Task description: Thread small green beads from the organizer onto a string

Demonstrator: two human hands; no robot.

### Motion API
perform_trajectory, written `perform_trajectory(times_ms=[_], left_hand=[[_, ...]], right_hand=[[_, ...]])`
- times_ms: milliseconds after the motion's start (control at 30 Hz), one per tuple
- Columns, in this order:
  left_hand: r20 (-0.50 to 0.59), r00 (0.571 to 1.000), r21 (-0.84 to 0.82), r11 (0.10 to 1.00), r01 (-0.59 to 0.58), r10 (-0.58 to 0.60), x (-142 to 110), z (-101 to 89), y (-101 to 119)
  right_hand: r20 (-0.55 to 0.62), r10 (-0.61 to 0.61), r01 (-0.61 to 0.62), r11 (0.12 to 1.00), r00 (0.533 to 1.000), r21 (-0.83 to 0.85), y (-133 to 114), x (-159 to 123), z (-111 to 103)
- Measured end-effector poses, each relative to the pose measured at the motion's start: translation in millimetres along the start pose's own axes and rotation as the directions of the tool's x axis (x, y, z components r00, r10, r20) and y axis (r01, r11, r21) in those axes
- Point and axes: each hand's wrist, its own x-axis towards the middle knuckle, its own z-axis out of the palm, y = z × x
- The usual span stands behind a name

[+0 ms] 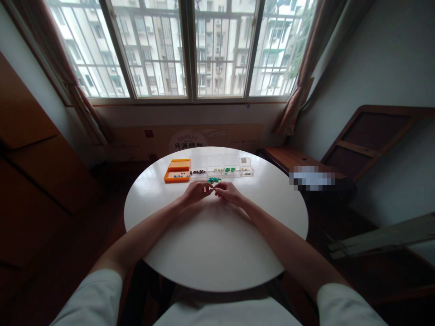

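Observation:
My left hand (197, 191) and my right hand (228, 192) meet fingertip to fingertip, low over the middle of a white round table. Both are closed in a pinch, and whatever small thing lies between the fingertips is too tiny to make out. Just beyond my fingers is a small cluster of green and blue pieces (214, 180). Behind my left hand an orange box (176, 180) lies open, with several small blue pieces inside. Clear plastic boxes (220, 159) stand to its right, holding dark brown, pale and green pieces.
The table (217, 253) has a rounded edge close to my body. A long cardboard box (234, 133) stands behind it under the barred window. On the right are a wooden bench (288, 156) with a blurred-out item (311, 178) and a leaning brown framed panel (370, 131).

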Motion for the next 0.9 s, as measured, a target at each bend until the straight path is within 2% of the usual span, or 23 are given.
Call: perform_trajectory(times_ms=[900], left_hand=[[-0.005,1.0,0.019,1.0,0.016,-0.016,-0.3,-0.1,-1.1]], right_hand=[[0.003,-0.021,0.021,0.999,1.0,-0.045,0.4,0.5,-0.9]])
